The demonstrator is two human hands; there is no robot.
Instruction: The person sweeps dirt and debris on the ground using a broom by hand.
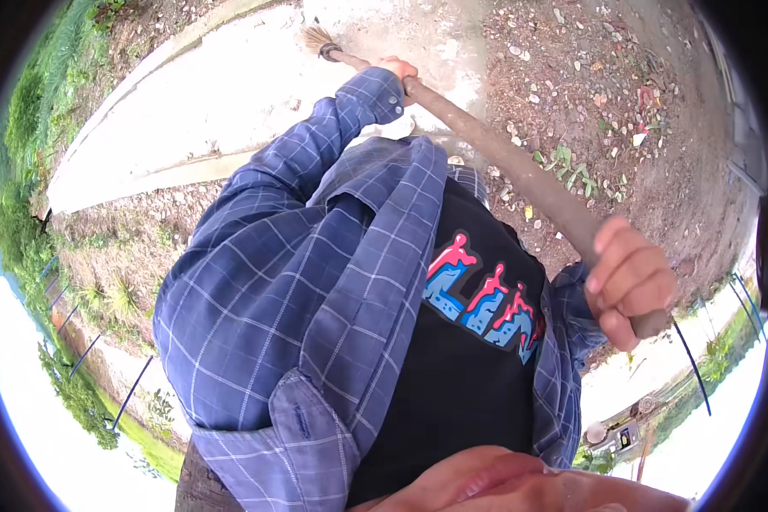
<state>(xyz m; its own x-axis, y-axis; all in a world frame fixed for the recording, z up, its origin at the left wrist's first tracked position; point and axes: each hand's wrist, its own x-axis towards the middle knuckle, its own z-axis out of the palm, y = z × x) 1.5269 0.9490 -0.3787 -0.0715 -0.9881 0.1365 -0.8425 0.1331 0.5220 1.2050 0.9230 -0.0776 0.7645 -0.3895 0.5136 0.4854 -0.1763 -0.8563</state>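
A broom with a thick wooden handle [512, 153] runs diagonally from upper left to lower right across the front of my body. Its spread bristles [317, 41] are beyond my left hand, over pale concrete; whether they touch it, I cannot tell. My left hand [400, 72] is closed around the lower handle, partly hidden by the blue checked shirt cuff [374, 96]. Near the top end of the handle, my right hand [633, 281] grips it with curled fingers. The open checked shirt [249, 288] hangs over a black printed T-shirt [461, 384].
Bright concrete paving [230, 96] with a raised edge [198, 168] lies ahead and left. Brown soil [569, 83] with scattered leaves and small green plants [573, 169] is to the right. Thin dark posts [132, 392] and greenery [29, 115] stand farther out.
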